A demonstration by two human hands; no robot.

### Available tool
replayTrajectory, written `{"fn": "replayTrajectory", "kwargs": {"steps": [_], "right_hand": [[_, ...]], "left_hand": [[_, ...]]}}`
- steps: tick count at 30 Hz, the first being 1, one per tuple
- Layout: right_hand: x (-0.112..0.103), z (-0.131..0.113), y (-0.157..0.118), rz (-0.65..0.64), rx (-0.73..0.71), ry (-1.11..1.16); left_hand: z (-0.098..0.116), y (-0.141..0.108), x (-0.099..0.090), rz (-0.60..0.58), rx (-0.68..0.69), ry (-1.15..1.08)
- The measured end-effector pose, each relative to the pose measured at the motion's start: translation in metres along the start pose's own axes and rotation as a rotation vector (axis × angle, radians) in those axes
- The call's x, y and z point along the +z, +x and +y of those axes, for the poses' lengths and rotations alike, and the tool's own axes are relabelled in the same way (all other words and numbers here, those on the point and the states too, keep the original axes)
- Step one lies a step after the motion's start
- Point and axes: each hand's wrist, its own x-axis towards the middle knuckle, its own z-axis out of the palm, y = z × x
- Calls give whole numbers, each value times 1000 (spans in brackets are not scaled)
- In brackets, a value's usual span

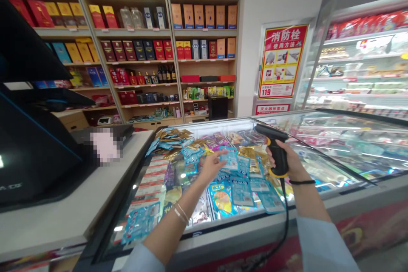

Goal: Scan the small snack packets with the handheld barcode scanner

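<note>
My right hand [288,157] is wrapped round the handle of a black and yellow barcode scanner [280,153], whose cable hangs down over the front edge of the freezer. Over the glass top, my left hand [213,165] has its thumb and fingertips close together at the edge of a light blue packet [230,159]. Several more blue packets [242,191] lie spread below and right of that hand. Brown and gold packets [174,138] are heaped at the back left of the glass. One blue packet [142,221] lies apart near the front left corner.
A chest freezer [264,225] with a glass top stands before me. On the left, a black checkout machine [38,148] sits on a white counter [60,225]. Shelves of boxes [137,51] line the back wall, with a red poster [283,61] and a lit refrigerated display [360,72] at the right.
</note>
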Motion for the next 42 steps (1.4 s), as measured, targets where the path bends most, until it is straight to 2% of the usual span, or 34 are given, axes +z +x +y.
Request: {"fn": "replayTrajectory", "kwargs": {"steps": [2, 5, 12, 17, 20, 22, 25, 27, 29, 31, 33, 35, 37, 39, 42], "right_hand": [[-14, 6, -1, 31, 7, 23], [-27, 13, -1, 76, 29, 46], [-33, 23, 4, 136, 119, 0], [-27, 25, 4, 152, 188, -95], [-19, 21, 2, 155, 202, -72], [-11, 17, 0, 155, 208, -56], [0, 10, -1, 151, 245, -48], [10, 6, -2, 129, 258, -45], [24, 2, -1, 87, 226, -47], [41, 1, 1, 40, 161, -41], [62, 4, 4, -23, 119, -22], [85, 11, 8, -99, 117, 1], [109, 22, 13, -176, 140, 18], [130, 36, 19, -238, 147, 15], [151, 54, 29, -343, 182, -33]], "left_hand": [[-5, -1, 17, -58, 54, 146], [-10, -6, 34, -70, 187, 316], [-11, -28, 43, -54, 345, 675], [-15, -32, 47, -44, 359, 661], [-10, -22, 39, 3, 362, 605], [2, -12, 21, 54, 371, 557], [32, -2, -33, 108, 370, 521], [54, -4, -81, 69, 319, 543], [72, -17, -132, -6, 216, 593], [84, -38, -177, -133, 55, 669], [87, -64, -211, -241, -141, 800], [83, -90, -232, -303, -321, 939], [75, -110, -240, -344, -437, 1042], [64, -124, -239, -365, -489, 1100], [48, -134, -231, -368, -488, 1125]]}}
